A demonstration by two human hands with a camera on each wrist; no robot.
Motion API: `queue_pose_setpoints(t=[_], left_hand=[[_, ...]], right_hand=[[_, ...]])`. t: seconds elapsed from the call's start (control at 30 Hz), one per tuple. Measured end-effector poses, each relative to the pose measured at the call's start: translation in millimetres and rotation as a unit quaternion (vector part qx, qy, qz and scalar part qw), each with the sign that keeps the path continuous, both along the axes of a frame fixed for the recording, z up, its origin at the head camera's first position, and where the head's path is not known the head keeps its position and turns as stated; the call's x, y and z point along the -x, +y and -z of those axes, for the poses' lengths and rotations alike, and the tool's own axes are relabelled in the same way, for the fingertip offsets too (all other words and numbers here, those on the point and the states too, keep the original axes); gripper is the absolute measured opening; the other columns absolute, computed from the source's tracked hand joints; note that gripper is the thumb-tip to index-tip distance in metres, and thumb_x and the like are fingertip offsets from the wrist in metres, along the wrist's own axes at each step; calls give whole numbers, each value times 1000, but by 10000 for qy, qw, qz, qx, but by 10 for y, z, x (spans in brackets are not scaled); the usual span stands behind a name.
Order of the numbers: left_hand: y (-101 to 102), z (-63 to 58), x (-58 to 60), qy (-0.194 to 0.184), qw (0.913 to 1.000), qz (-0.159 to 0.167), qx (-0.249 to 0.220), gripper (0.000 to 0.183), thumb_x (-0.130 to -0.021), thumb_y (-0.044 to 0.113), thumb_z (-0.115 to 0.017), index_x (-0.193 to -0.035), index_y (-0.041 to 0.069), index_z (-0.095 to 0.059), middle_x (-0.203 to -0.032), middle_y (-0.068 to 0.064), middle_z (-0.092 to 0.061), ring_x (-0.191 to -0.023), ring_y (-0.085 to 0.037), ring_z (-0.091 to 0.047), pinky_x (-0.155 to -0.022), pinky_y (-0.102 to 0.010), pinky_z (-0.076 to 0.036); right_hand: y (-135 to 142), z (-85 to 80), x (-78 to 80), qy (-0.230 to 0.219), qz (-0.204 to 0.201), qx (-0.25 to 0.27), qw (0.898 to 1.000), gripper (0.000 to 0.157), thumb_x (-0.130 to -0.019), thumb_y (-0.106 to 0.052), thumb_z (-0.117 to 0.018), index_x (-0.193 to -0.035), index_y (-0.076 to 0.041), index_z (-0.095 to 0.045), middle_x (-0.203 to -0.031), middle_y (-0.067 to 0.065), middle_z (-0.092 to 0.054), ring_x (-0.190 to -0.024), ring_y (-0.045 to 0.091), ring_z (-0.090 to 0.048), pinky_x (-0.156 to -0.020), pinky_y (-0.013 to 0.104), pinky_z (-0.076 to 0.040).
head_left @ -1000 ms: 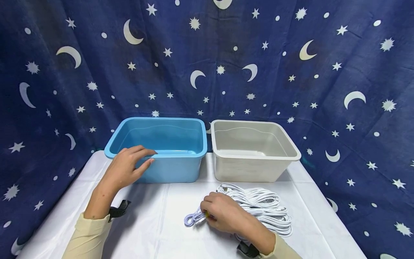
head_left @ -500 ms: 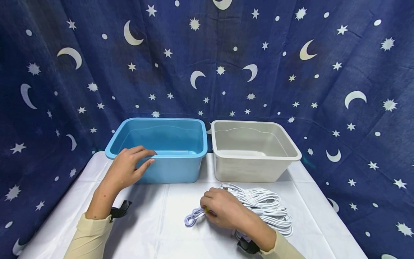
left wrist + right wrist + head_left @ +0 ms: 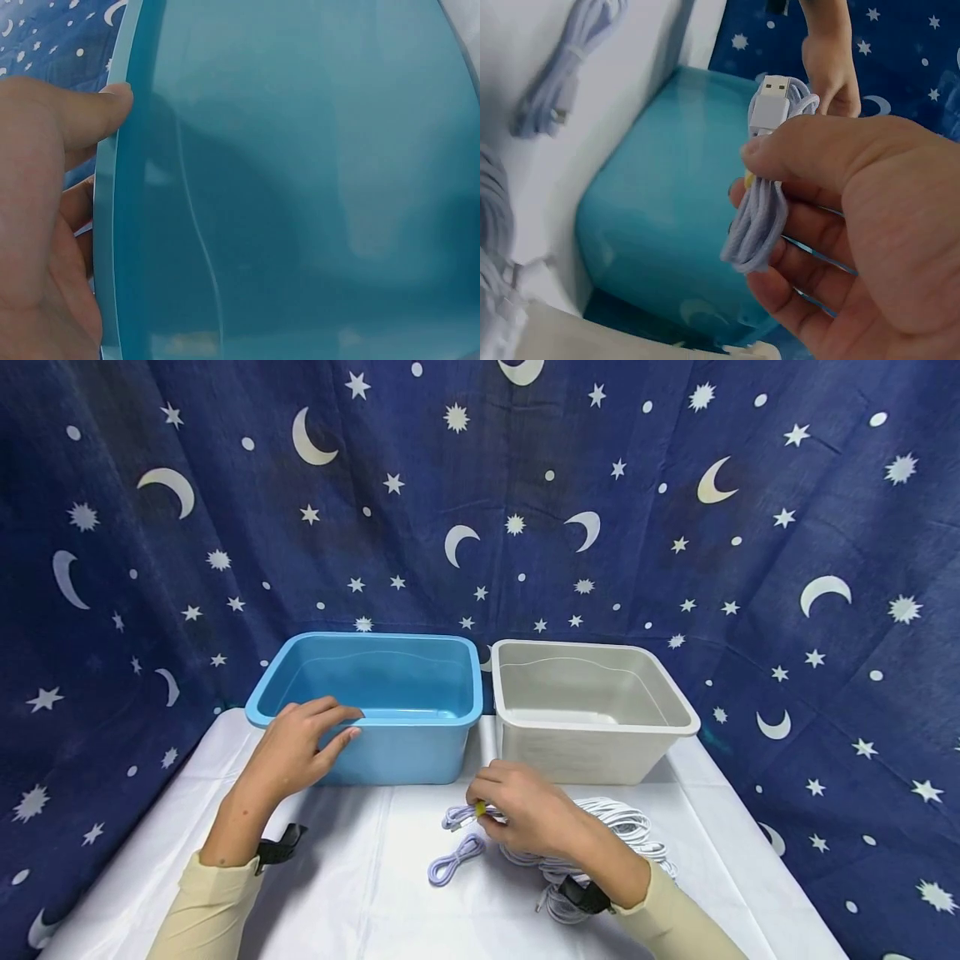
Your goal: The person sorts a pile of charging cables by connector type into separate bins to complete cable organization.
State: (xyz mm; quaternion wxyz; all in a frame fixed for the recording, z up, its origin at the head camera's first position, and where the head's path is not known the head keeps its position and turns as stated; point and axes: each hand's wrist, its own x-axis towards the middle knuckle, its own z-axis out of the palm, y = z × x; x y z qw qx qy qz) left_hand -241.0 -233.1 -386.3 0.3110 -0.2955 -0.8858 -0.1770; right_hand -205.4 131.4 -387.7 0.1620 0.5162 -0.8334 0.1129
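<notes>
My right hand (image 3: 528, 810) pinches a coiled lavender USB cable (image 3: 756, 221) between thumb and fingers. A yellow tie (image 3: 480, 808) binds its middle, and the USB plug (image 3: 769, 105) sticks up beyond the thumb. This hand is above the table, just in front of the grey bin (image 3: 573, 756). A second lavender cable coil (image 3: 444, 867) lies on the white cloth below it. My left hand (image 3: 288, 750) holds the near rim of the blue bin (image 3: 397, 756), with a digit over the edge and others along the opposite side of the wall in the left wrist view.
A pile of white coiled cables (image 3: 622, 827) lies on the table, partly hidden by my right forearm. The two bins stand side by side at the back, against a dark blue curtain (image 3: 420, 485) with moons and stars. White cloth (image 3: 390, 902) covers the table.
My right hand has raised the tied lavender cable from beside the pile toward the bins. The other lavender coil stays on the cloth, now fully in sight. My left hand keeps its place.
</notes>
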Motion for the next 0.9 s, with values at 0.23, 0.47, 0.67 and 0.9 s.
queue_pose_setpoints(t=[0.23,0.47,0.67,0.9], left_hand=[[2,5,6,-42,10000,-6,-13,22,-96,18,-79,-117,12,-79,-104,-4,-74,-77,-24,-65,-73,-49,-49],[-1,15,7,-81,10000,-52,-24,22,-96,18,-79,-117,12,-79,-104,-3,-74,-81,-24,-66,-76,-50,-48],[-1,14,3,-98,9999,-64,-30,22,-96,18,-79,-117,12,-79,-104,-3,-74,-80,-25,-66,-76,-50,-49],[2,-11,-7,-88,9999,-25,-64,22,-94,16,-81,-116,11,-80,-103,-4,-74,-79,-26,-66,-75,-51,-49]], right_hand=[[6,-212,117,12,-226,402,9989,24,-80,-2,-84,-95,-14,-69,-90,-5,-64,-84,10,-59,-78,28,-52],[-32,-366,208,-11,-314,705,9970,22,-80,1,-81,-93,-12,-69,-88,-4,-65,-80,12,-58,-76,29,-51],[-55,-499,272,-146,-137,807,9965,22,-82,1,-80,-94,-14,-70,-93,-6,-67,-85,14,-62,-78,29,-52],[-69,-609,331,-151,-17,781,9968,18,-84,-1,-80,-95,-13,-72,-94,-5,-69,-86,16,-63,-77,29,-52]])
